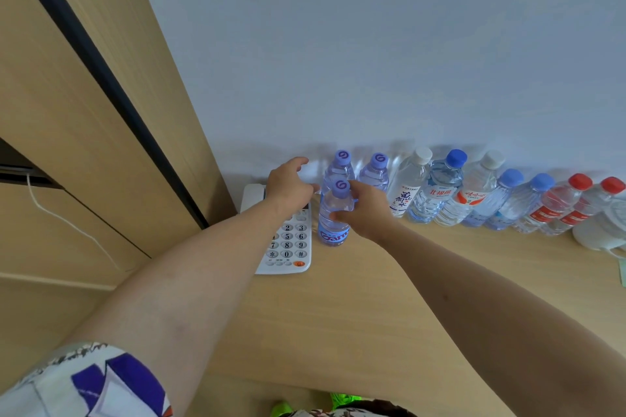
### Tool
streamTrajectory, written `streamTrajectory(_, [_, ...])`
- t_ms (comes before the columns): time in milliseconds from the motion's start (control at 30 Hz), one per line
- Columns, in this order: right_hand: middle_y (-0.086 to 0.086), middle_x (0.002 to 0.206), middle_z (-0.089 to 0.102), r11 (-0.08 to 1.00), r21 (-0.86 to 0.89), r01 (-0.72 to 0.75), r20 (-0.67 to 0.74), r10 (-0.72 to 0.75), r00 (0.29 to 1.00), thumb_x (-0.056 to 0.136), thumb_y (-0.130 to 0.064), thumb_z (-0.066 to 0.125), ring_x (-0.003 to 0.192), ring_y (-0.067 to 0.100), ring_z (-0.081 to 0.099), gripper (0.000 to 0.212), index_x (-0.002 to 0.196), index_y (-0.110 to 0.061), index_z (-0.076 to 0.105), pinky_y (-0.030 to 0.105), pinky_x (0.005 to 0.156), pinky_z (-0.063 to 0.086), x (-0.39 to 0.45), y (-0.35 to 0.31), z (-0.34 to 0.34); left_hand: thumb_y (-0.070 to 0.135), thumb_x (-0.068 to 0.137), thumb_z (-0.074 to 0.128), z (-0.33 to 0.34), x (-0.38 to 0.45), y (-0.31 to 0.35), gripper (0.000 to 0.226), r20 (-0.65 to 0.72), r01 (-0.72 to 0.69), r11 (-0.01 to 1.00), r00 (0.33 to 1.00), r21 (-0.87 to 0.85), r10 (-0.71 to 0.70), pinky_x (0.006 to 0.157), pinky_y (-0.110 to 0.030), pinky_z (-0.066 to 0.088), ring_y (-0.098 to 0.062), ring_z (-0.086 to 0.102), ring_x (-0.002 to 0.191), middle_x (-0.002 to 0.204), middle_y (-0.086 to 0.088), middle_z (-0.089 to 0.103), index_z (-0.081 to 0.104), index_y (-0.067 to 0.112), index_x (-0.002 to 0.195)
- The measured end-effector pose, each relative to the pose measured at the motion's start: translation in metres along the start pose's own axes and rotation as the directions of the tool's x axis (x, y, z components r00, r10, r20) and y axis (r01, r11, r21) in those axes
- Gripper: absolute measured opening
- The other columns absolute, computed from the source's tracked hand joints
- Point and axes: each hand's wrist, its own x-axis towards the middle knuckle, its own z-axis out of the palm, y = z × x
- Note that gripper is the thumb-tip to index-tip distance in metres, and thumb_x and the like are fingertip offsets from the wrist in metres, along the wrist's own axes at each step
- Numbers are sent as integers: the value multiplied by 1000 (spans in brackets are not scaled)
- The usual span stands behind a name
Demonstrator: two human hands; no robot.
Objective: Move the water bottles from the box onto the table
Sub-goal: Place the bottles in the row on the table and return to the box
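A small purple-capped water bottle (333, 213) stands upright on the wooden table (355, 298), in front of two like bottles (340, 167) at the wall. My right hand (367, 210) grips this front bottle from its right side, thumb and fingers curled round its body. My left hand (291, 184) hovers just left of the bottle above a phone, fingers loosely spread, holding nothing. A row of several more bottles (474, 193) with white, blue and red caps lines the wall to the right. No box is in view.
A white desk phone (288, 247) with a keypad lies under my left forearm, beside the front bottle. A wooden cabinet (84, 112) with a white cable stands at the left. A white round object (599, 230) sits at the right edge.
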Motion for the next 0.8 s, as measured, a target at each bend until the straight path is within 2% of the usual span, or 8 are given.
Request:
streamTrajectory(167, [-3,111,64,999,2,-43,39,43,998,72,-22,88,105,20,62,69,133,-20,56,26,78,45,-5,-2,-6,26,83,79,-11,-7,8,62,-22,-32,999,999,29,33,92,-22,37,-24,55,127,141,-3,59,56,26,141])
streamTrajectory(267, [2,125,63,998,-41,-45,-17,45,999,71,-27,89,115,22,59,81,142,-20,50,27,83,43,-10,-6,-13,28,85,75,-20,-12,21,58,-30,-83,996,996,38,84,96,-25,39,-24,55,128,141,-3,59,58,26,140])
streamTrajectory(400, [11,137,55,963,-266,-44,-85,23,996,74,-38,86,126,31,51,88,148,-19,43,34,92,42,-23,-12,-27,31,86,73,-27,-22,39,58,-17,-201,973,979,111,204,102,-29,41,-24,53,131,142,-3,59,57,24,141])
streamTrajectory(467, [13,134,54,933,-355,-62,-96,30,995,73,-44,85,125,35,50,90,148,-21,42,39,95,44,-34,-13,-34,31,85,74,-24,-29,46,60,12,-270,950,962,156,271,106,-31,41,-25,50,134,144,-4,57,57,22,142])
streamTrajectory(533, [13,130,54,908,-408,-91,-122,44,992,73,-48,84,124,36,49,90,148,-24,40,40,94,43,-49,-10,-41,30,83,76,-18,-38,52,58,26,-352,916,935,194,354,105,-35,44,-28,51,131,139,-6,59,60,20,138])
streamTrajectory(600, [11,135,51,892,-430,-139,-168,73,983,73,-51,83,128,36,44,96,152,-26,35,42,100,41,-67,-4,-49,32,83,75,-8,-47,57,55,62,-439,862,896,253,439,103,-39,45,-29,50,130,136,-6,60,62,20,135])
streamTrajectory(700, [9,143,47,857,-460,-232,-244,130,961,72,-56,83,132,34,40,100,153,-28,32,43,104,40,-96,9,-65,41,85,73,9,-61,70,63,157,-524,778,850,348,502,114,-43,33,-31,36,142,151,-8,47,55,24,143])
streamTrajectory(800, [8,146,44,822,-468,-324,-307,193,932,71,-60,81,134,34,39,102,153,-29,30,47,104,41,-128,23,-83,49,85,70,30,-83,89,68,236,-615,671,785,415,573,117,-46,27,-31,30,145,154,-7,42,50,28,146])
